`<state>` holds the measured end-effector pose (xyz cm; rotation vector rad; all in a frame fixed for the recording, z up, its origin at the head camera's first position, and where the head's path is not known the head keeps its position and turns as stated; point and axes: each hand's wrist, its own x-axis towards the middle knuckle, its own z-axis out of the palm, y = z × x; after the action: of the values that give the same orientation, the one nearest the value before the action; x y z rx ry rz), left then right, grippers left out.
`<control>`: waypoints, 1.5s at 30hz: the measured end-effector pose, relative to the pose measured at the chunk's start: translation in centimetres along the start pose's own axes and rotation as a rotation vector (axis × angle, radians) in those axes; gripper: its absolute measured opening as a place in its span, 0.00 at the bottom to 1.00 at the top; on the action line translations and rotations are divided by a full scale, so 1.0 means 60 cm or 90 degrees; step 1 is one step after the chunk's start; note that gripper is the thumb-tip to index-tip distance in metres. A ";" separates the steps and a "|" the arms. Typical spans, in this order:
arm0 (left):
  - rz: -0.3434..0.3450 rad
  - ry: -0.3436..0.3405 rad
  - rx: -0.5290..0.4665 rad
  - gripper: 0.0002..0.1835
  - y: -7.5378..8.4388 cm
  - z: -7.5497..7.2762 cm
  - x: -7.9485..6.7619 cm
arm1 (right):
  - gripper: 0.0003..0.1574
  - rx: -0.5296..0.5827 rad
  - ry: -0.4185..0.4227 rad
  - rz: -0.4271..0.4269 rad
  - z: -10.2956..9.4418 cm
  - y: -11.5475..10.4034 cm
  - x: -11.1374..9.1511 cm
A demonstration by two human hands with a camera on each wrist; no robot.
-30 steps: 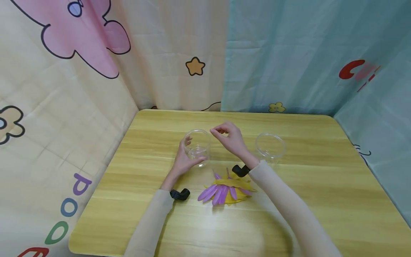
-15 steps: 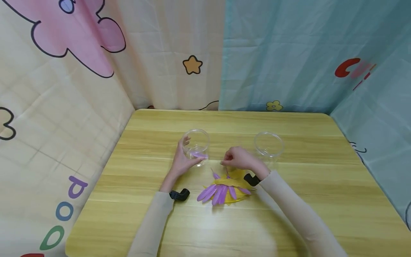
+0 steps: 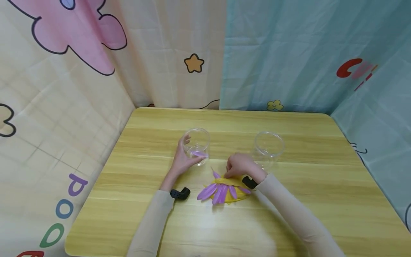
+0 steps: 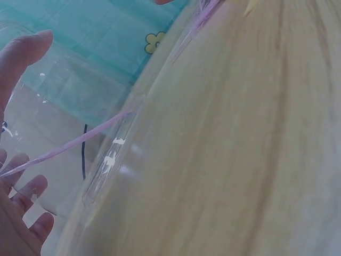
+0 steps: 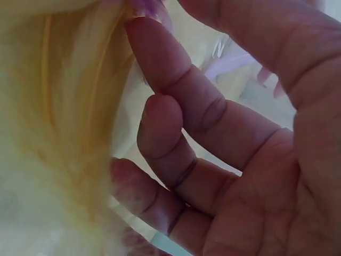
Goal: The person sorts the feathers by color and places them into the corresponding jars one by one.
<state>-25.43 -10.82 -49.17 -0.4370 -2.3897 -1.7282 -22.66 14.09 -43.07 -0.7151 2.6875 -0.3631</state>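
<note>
My left hand (image 3: 182,162) grips a clear plastic cup (image 3: 209,137) standing on the table, thumb and fingers spread around its side. Inside the cup leans a single purple feather (image 4: 80,140). Right of it lies a pile of purple feathers (image 3: 219,194) and yellow feathers (image 3: 236,181). Over the far side of this pile, my right hand (image 3: 241,165) has its fingers curled down, pinching a purple feather (image 5: 148,7) at the fingertips. The right wrist view has yellow feathers (image 5: 80,101) close beside the fingers; the thumb's tip is out of frame there.
A second clear cup (image 3: 282,143) stands on the wooden table (image 3: 321,171), behind the right wrist. Curtains with cartoon prints (image 3: 194,63) hang along the table's back and sides. Each wrist wears a small black camera (image 3: 180,193).
My right hand has come from beside the held cup's rim down to the feather pile. A purple feather now shows in that cup. The left hand keeps its hold.
</note>
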 end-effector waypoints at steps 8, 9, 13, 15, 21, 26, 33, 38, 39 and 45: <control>0.002 0.003 0.006 0.60 -0.003 0.004 -0.004 | 0.20 0.028 0.000 0.001 0.012 -0.001 -0.003; 0.002 0.003 0.007 0.60 -0.003 0.004 -0.004 | 0.20 0.032 -0.002 0.001 0.012 -0.001 -0.003; 0.004 0.000 0.001 0.60 -0.002 0.003 -0.005 | 0.19 0.047 -0.003 -0.005 0.008 0.004 -0.008; 0.005 -0.002 -0.001 0.60 -0.001 0.003 -0.005 | 0.18 0.061 0.005 -0.012 0.002 0.007 -0.011; 0.001 -0.013 0.001 0.59 0.031 -0.003 -0.010 | 0.15 0.114 0.037 -0.044 -0.022 0.009 -0.025; 0.008 -0.014 -0.001 0.56 0.072 -0.012 -0.020 | 0.13 0.125 0.064 -0.059 -0.044 0.005 -0.039; 0.015 -0.013 -0.009 0.56 0.073 -0.013 -0.019 | 0.11 0.206 0.148 -0.054 -0.071 0.005 -0.049; 0.012 -0.015 -0.009 0.56 0.074 -0.013 -0.020 | 0.12 0.307 0.238 -0.045 -0.088 0.005 -0.049; 0.010 -0.016 -0.009 0.56 0.074 -0.012 -0.020 | 0.12 0.326 0.253 -0.040 -0.092 0.004 -0.049; 0.010 -0.018 -0.010 0.55 0.071 -0.010 -0.019 | 0.17 0.419 0.328 -0.018 -0.115 -0.005 -0.040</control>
<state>-23.02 -10.29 -45.47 -0.4843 -2.3859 -1.7474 -23.15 16.15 -36.08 -0.4944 2.7121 -1.5243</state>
